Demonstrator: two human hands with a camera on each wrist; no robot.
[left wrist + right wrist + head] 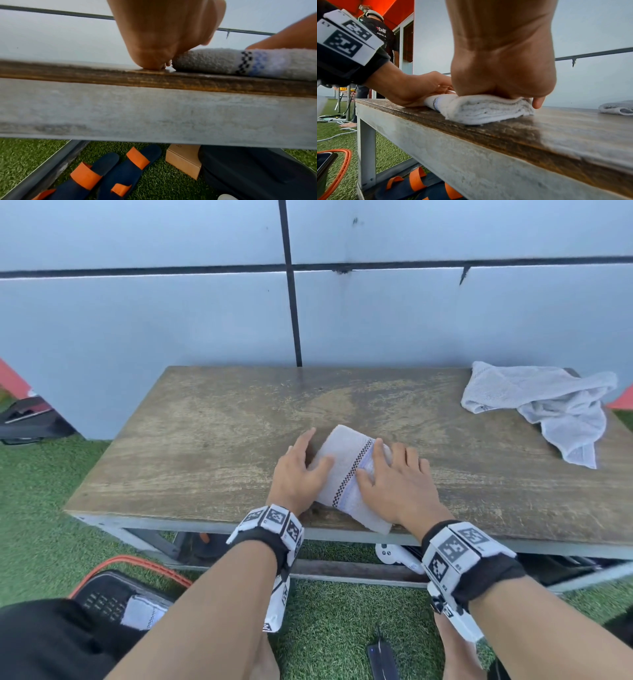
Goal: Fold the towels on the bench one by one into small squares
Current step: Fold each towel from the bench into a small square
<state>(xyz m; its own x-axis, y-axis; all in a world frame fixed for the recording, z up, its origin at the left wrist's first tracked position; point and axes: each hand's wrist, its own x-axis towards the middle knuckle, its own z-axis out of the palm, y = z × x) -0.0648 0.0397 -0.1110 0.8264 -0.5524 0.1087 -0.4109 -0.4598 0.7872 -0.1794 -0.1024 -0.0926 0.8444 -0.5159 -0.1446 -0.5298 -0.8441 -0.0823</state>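
A folded white towel (pixel 346 470) with a black checkered stripe and a pale blue band lies near the front edge of the wooden bench (pixel 205 440). My left hand (pixel 299 470) lies flat along the towel's left side, thumb on the cloth and fingers straight. On its right part, my right hand (pixel 394 474) presses down with spread, straight fingers. The right wrist view shows the folded towel (pixel 479 109) as a thick stack of layers under my right hand (pixel 503 70). In the left wrist view the folded towel (pixel 240 63) sits beside my left hand (pixel 159 40). A second towel (pixel 548 405) lies crumpled at the bench's far right.
A grey panelled wall (pixel 205 302) stands behind the bench. Under the bench are blue-and-orange sandals (pixel 109 170), a cardboard box (pixel 185 159) and a white controller (pixel 397 556). A black bag with an orange rim (pixel 113 594) sits on green turf at lower left. Another person (pixel 382 33) stands at left.
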